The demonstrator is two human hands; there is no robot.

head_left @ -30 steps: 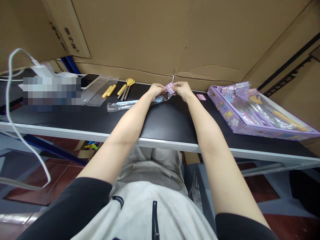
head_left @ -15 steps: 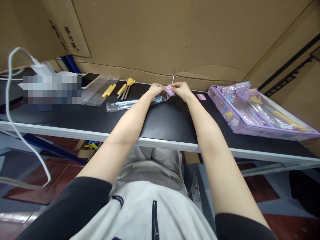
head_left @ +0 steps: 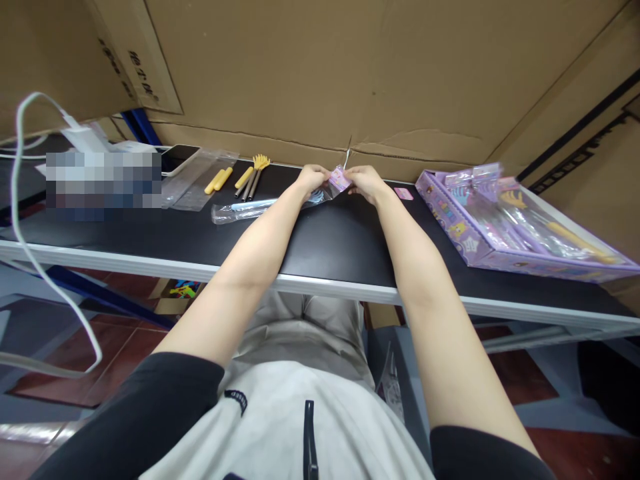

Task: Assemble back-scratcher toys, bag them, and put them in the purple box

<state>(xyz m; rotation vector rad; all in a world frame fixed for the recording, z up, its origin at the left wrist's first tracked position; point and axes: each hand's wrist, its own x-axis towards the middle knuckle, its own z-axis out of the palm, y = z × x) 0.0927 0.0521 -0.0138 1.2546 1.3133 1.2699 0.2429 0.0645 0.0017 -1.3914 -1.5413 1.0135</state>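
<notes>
My left hand (head_left: 311,179) is closed, its fingertips pinching the left side of a small pink card (head_left: 339,178) at the end of a clear plastic bag (head_left: 223,215). My right hand (head_left: 369,183) pinches the card's right edge between thumb and finger. Inside the bag lies a light blue back scratcher (head_left: 257,205), its claw end towards my hands and partly hidden by my left arm. Another pink card (head_left: 403,194) lies flat on the black table to the right of my right hand.
At right stands a purple display box (head_left: 457,230) of bagged back scratchers. To the left lie yellow handles (head_left: 219,181), a yellow claw head (head_left: 261,162) with dark rods, clear bags (head_left: 193,187) and a phone (head_left: 180,159). A white cable (head_left: 19,180) loops at far left. Cardboard (head_left: 320,80) walls the back.
The pink card has tilted slightly and shows more of its face. My right fingers have shifted a little to the right along its edge; the bag stays in place.
</notes>
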